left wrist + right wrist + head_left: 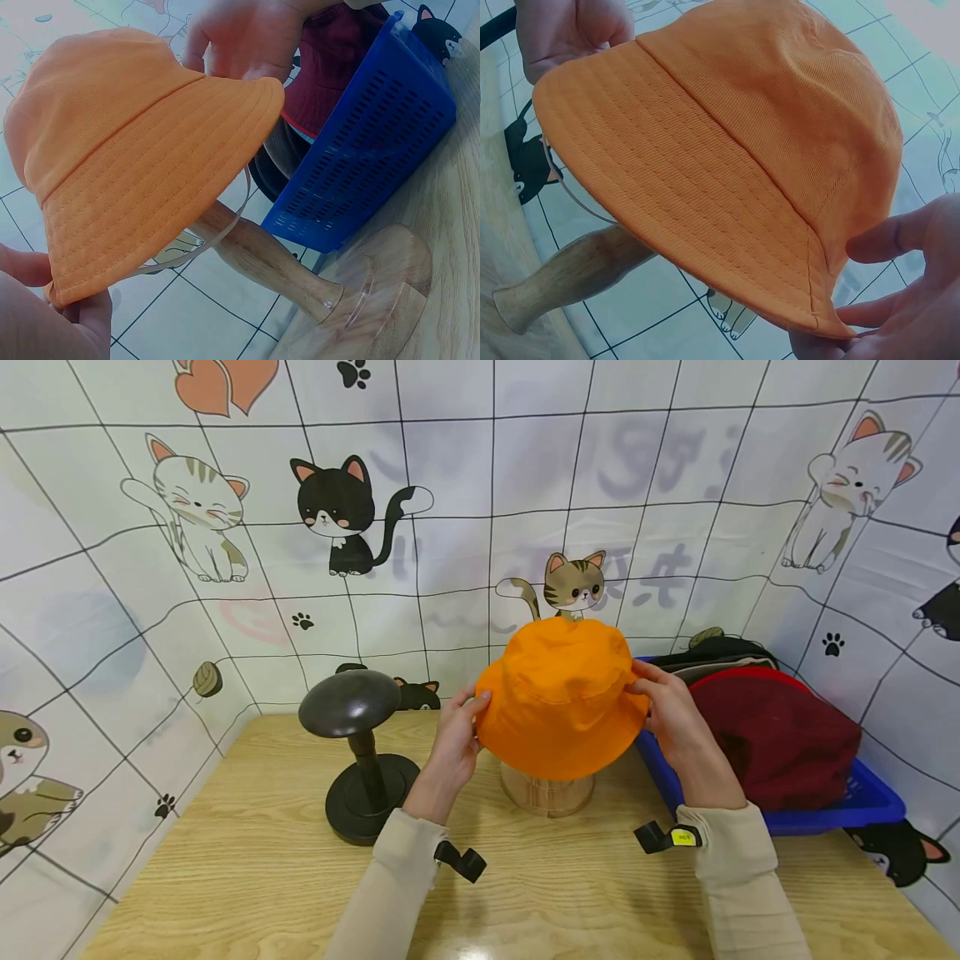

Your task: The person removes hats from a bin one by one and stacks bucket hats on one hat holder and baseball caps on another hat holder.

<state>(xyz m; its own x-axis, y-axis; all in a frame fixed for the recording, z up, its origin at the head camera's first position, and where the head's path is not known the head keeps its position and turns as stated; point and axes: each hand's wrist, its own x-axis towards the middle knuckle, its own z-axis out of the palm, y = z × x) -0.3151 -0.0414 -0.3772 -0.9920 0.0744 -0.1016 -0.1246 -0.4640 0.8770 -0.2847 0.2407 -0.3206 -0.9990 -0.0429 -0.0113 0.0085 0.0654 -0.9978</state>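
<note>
An orange bucket hat (558,697) sits over the top of a light wooden stand (547,792) at the middle of the table. My left hand (474,714) pinches the hat's left brim, thumb on top. On the opposite side my right hand (643,681) holds the right brim. In the left wrist view the hat (142,150) tilts above the stand's stem (262,259), with my left hand (64,307) at the brim's lower corner and my right hand (244,37) behind it. The right wrist view shows the brim (705,187) between my right hand (885,292) and my left hand (570,34).
A dark mushroom-shaped stand (360,752) rises left of the hat. A blue perforated basket (862,810) at the right holds a dark red hat (780,735) and other folded hats. Cat-print wall panels (420,552) enclose the wooden table (247,868) on three sides.
</note>
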